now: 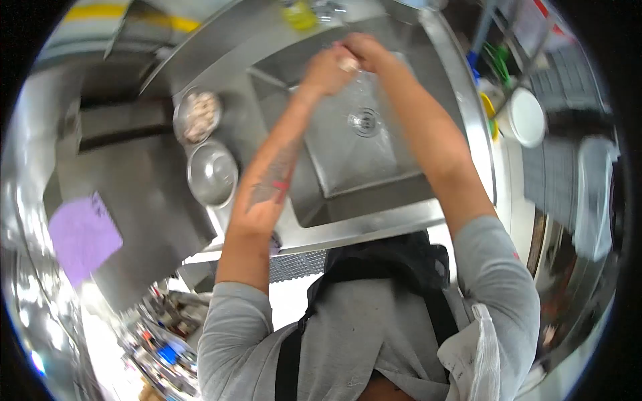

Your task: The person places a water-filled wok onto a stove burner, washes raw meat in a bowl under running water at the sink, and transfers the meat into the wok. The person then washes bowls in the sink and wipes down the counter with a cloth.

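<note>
My left hand [330, 71] and my right hand [366, 52] meet over the far part of a steel sink [348, 154]. The fingers of both are curled together, partly hidden and smeared by motion. At my left hand shows a small pale lump [348, 64], too blurred to name. Water glistens on the sink floor around the round drain [364, 122]. Left of the sink stands a steel bowl [179, 123] holding several pale, pinkish pieces [200, 116]. Another steel bowl [212, 174] with nothing visible inside sits nearer to me.
A yellow-green container [299, 15] stands behind the sink. On the left lies a purple sheet [85, 237] over a steel surface. To the right are a white bucket [525, 119] and a clear plastic bin [595, 200]. The sink's front rim [361, 227] is close to my body.
</note>
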`<state>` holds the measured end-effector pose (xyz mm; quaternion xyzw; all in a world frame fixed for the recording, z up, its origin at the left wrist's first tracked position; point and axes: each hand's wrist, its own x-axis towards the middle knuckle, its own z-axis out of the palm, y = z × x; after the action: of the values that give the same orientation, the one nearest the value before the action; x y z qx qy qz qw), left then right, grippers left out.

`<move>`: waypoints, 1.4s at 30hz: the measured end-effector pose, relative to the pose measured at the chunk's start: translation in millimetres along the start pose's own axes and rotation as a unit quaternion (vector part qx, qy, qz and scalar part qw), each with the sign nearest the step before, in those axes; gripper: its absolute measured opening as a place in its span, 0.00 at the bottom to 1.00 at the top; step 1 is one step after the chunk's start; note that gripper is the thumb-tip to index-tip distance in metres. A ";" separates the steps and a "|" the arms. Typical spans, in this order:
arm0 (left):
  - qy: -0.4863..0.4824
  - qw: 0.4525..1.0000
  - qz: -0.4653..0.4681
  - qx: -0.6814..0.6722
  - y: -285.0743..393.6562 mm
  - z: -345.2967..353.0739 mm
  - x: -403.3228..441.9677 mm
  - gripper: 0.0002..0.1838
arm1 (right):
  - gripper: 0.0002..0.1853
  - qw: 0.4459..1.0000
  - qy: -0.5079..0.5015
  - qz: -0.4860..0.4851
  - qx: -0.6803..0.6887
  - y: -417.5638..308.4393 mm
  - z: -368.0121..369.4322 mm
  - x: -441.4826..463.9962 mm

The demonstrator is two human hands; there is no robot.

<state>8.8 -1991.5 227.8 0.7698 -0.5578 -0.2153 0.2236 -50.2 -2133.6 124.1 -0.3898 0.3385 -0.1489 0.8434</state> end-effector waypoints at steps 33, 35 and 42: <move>-0.009 0.894 -0.265 0.362 -330.7 -204.1 -132.0 0.19 | 0.11 0.893 -0.084 0.083 -0.435 -8.4 -17.3 -26.6; -0.145 0.878 -0.235 0.391 -348.5 -212.1 -126.6 0.23 | 0.11 0.898 -0.102 0.084 -0.420 -4.0 -20.6 -29.7; 0.009 0.928 -0.319 0.193 -316.6 -212.5 -132.2 0.31 | 0.13 0.949 -0.052 0.032 -0.310 4.4 -9.0 -30.2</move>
<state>336.0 -1755.2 225.2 0.9370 -0.3119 -0.1570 -0.0046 -78.4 -2120.2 130.3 -0.6280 0.3361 0.0102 0.7018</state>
